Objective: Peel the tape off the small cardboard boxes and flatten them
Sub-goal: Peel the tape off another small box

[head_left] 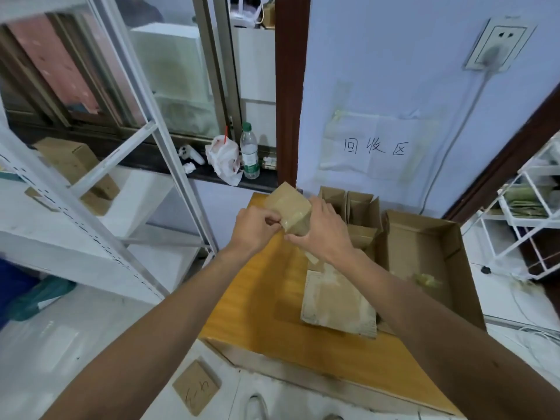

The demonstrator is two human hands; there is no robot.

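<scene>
The right hand [321,230] hides the small box's [289,207] near side; the tape's edge there is too blurred to tell.

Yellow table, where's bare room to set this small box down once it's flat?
The near-left stretch of the yellow table is bare, bordered by the flattened cardboard on its right and the table's front edge. The far right is crowded: upright small boxes and the large open carton. Both hands, left hand and right hand, hold the taped box above the far edge.
</scene>
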